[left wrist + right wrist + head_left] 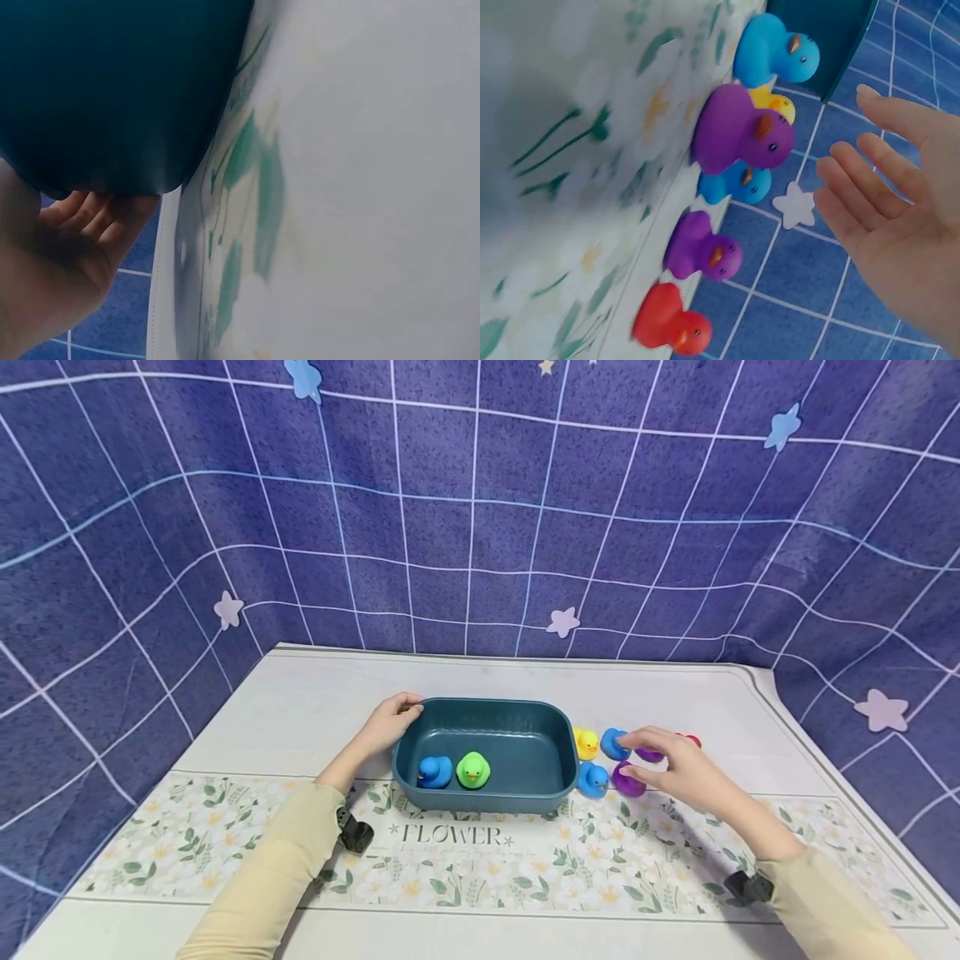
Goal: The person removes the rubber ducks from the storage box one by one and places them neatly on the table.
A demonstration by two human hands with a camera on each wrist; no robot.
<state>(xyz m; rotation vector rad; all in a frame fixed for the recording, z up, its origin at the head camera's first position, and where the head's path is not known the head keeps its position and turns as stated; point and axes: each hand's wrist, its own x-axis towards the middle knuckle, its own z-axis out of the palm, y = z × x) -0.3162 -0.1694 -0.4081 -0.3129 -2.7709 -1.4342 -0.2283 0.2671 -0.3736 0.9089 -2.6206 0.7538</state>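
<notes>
L hand (387, 727) at far left corner of dk teal bin (517, 804), fingers slightly bent round the outside w/ thumb up by the rim, so it has hold of that corner; R hand (690, 774) hovers over the ducks right of the bin, thumb & fingers spread well apart, nothing held; below/near it: near purple duck (628, 781), far purple duck (651, 755), red duck (676, 320) mostly hidden in head view; yellow duck (587, 744) & near blue duck (593, 781) just beside bin's R wall, far blue duck (614, 744) next to yellow; inside bin, L half: blue duck (435, 772) & green duck (473, 771), side by side; bin on floral tablecloth (480, 881).
</notes>
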